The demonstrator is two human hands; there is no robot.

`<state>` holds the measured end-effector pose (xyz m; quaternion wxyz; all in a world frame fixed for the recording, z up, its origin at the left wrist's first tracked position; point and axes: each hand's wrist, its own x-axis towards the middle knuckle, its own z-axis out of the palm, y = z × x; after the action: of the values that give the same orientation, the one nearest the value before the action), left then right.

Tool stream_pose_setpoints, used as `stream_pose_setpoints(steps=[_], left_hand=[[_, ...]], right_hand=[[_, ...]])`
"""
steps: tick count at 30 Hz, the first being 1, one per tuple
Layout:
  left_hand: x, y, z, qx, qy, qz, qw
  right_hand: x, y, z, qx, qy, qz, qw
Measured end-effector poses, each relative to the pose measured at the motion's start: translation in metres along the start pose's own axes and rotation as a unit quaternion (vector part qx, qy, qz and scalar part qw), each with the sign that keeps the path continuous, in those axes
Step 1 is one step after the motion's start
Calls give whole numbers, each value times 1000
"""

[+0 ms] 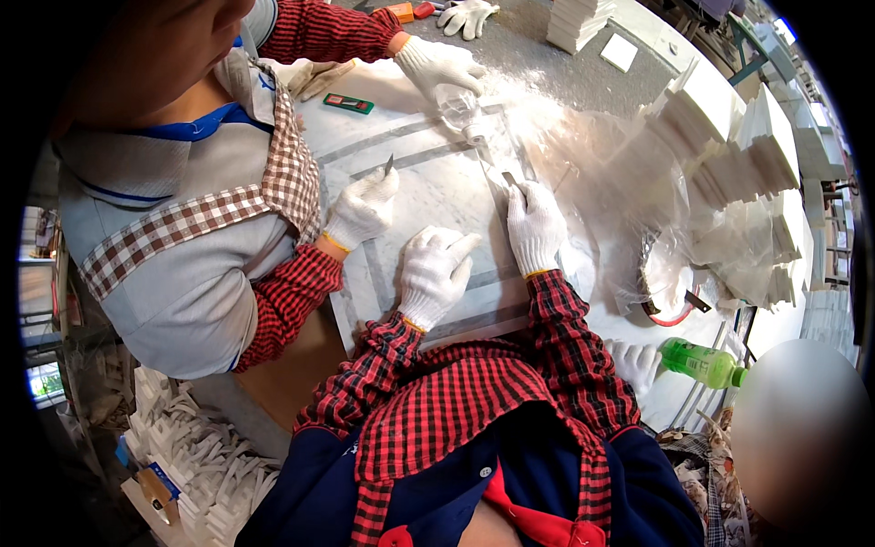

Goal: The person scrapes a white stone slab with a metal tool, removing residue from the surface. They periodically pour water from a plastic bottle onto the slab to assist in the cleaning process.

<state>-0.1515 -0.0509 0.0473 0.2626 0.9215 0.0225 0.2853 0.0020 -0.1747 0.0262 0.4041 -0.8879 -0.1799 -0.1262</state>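
I look down on a pale marble slab (428, 196) with grey inlaid strips, lying on a workbench in a cluttered workshop. My left hand (436, 273), in a white glove, rests flat and open on the slab, while my gloved right hand (535, 226) is curled around a small scraper blade (510, 179) pressed against a strip. Beyond them, a co-worker's gloved hand (363, 210) holds a small blade to the slab; a green plastic bottle (702, 362) lies at right, crinkled clear plastic sheeting (620, 173) and stacked white tiles (738, 137) farther back.
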Motion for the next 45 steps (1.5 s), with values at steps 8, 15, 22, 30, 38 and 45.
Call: stream_pose_setpoints(steps=[8,15,22,30,38,45], left_hand=[[3,1,-2,-6,-4,1,1000],[3,1,-2,-2,-11,0,1000],[1,-1,0,-3,-3,4,1000],[1,-2,1,-4,-7,2,1000],[2,-2,1,-1,-3,9,1000],[0,-4,2,-8,4,13,1000]], right_hand=[[0,-1,2,-10,-4,4,1000],[1,-1,0,-6,-8,-1,1000],[1,-4,-1,-4,-15,5,1000],[1,0,1,-9,-9,5,1000],[1,3,5,-5,13,-12,1000],[1,2,6,12,28,-35,999]])
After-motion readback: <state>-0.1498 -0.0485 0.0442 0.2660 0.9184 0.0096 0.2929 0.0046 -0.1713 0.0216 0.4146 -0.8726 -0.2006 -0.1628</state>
